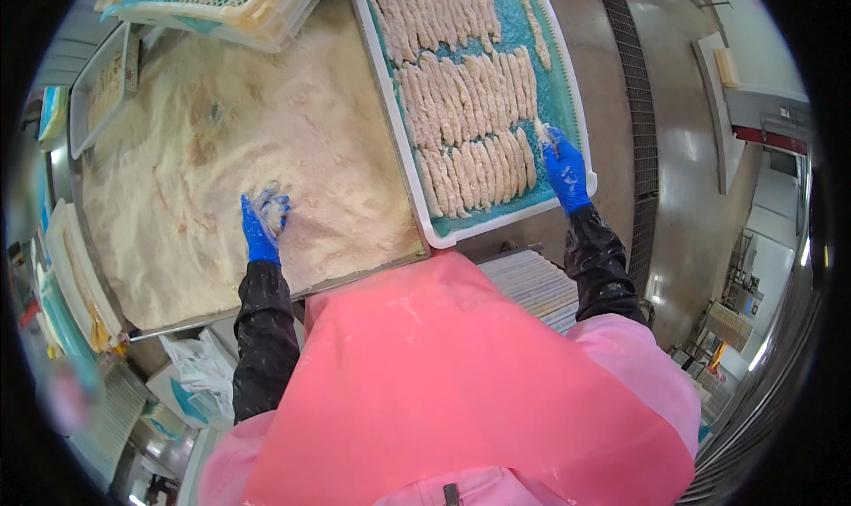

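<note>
My right hand (566,167), in a blue glove, pinches the end of a breaded strip (540,131) at the right side of a white tray (589,165). Blue-green sheeting lines this tray, and breaded strips (467,94) lie on it side by side in three rows. A further strip or two runs along the tray's far right side. My left hand (263,222), also gloved in blue and dusted with crumbs, rests at the surface of the pale breading (310,151). Its fingers are apart and slightly curled, with no strip visible in them.
Stacked cream crates (266,19) stand on the far part of the breading table. A small white tray (78,120) sits at its far left corner. Slatted panels (523,280) are below the strip tray. A dark floor grate (643,134) runs along the right.
</note>
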### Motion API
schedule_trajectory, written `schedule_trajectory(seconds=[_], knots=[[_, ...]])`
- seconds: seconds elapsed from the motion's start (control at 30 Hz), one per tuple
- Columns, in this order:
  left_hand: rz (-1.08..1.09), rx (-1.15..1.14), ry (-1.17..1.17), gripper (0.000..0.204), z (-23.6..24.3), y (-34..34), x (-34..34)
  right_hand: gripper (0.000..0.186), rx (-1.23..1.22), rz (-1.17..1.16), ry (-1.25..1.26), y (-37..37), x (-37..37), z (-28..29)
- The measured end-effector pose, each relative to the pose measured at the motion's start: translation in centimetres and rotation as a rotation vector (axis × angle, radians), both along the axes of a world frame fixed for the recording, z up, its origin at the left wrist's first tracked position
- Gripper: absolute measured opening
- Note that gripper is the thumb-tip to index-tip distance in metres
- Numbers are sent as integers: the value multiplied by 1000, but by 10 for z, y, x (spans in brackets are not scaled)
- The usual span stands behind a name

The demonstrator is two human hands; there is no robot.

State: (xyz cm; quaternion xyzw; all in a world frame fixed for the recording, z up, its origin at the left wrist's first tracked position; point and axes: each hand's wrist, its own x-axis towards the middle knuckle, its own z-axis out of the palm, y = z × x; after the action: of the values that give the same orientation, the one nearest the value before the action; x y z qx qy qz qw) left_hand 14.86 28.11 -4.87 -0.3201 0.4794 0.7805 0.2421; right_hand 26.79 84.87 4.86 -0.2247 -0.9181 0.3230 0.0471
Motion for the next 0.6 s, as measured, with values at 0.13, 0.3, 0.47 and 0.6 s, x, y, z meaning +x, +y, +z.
schedule_trajectory(seconds=[0.13, 0.3, 0.47, 0.6], knots=[[-4, -71, -7, 68, -2, 2, -2, 37, 165, 250, -109, 18, 5, -15], [-60, -120, 13, 63, -1, 1, -5, 38, 3, 268, -172, 33, -1, -18], [-35, -96, 36, 61, 1, 4, -2, 35, 114, 271, -349, 44, 19, -11], [15, 12, -3, 55, -8, -3, 7, 30, 111, 50, -117, 1, -1, 5]])
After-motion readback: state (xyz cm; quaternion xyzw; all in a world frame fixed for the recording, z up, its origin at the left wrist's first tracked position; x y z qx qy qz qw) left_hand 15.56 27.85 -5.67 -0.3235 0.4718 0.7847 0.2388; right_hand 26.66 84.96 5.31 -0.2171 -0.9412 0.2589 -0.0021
